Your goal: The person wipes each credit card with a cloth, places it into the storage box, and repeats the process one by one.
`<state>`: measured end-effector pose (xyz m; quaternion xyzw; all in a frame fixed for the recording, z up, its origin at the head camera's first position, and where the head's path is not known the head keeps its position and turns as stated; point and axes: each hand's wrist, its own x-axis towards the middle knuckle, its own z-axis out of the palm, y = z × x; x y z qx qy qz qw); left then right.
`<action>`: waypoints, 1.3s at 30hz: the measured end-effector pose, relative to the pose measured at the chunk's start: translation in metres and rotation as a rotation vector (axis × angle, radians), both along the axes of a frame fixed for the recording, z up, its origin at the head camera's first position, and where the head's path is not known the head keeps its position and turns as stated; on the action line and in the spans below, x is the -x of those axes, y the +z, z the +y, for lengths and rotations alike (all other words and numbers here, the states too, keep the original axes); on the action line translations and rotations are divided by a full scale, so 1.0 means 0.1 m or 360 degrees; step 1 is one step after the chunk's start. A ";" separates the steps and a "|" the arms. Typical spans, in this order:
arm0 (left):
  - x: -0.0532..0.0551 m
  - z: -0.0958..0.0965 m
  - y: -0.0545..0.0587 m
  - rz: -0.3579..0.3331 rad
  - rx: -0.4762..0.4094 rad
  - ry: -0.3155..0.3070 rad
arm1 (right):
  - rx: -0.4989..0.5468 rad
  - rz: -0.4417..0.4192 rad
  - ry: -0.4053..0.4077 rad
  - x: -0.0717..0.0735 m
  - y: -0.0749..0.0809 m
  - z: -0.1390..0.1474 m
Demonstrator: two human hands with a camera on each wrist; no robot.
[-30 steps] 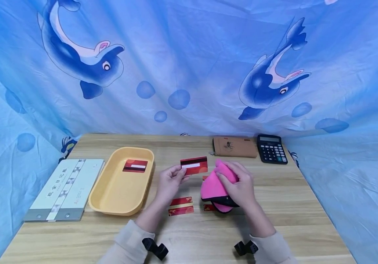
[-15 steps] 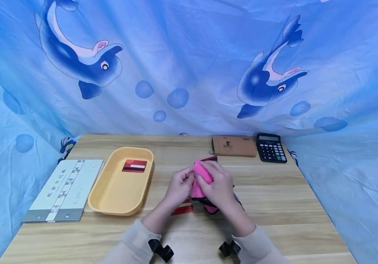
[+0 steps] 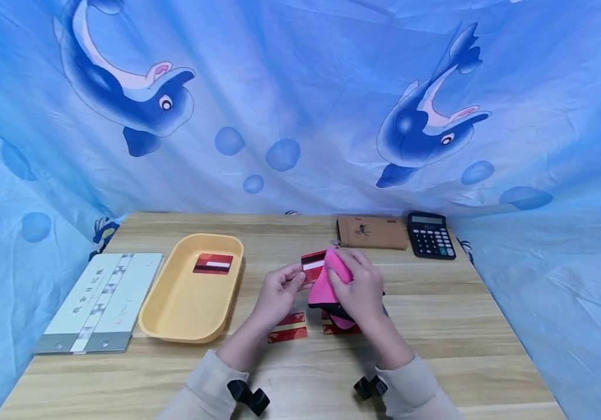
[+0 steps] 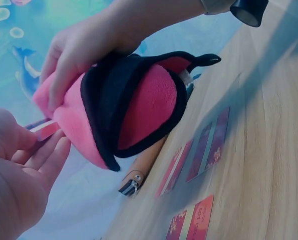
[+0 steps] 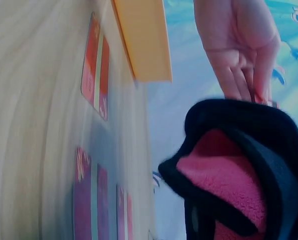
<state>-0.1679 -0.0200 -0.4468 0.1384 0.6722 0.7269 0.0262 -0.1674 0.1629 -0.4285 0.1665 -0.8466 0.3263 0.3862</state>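
My left hand pinches the left end of a red bank card with a black stripe. Folded over the card's right end is a pink cleaning cloth with black edging, gripped by my right hand. Both hands are raised over the middle of the table. In the left wrist view the fluffy pink inside of the cloth and a black hanging loop show. Below lie a red card with a gold band and another red card, partly hidden by the cloth.
A yellow tray at left has one red card in it. Left of that lies a pale ledger binder. At the back right are a tan zip wallet and a black calculator. A blue dolphin curtain surrounds the table.
The right hand brought the cloth left onto the card, covering most of it half a second ago. Now the hands are slightly farther apart, and the card's left part shows again.
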 end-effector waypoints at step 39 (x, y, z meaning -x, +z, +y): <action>0.03 -0.36 0.16 -0.0062 -0.0001 0.0380 | 0.0136 0.0040 -0.0044 0.08 -0.12 0.35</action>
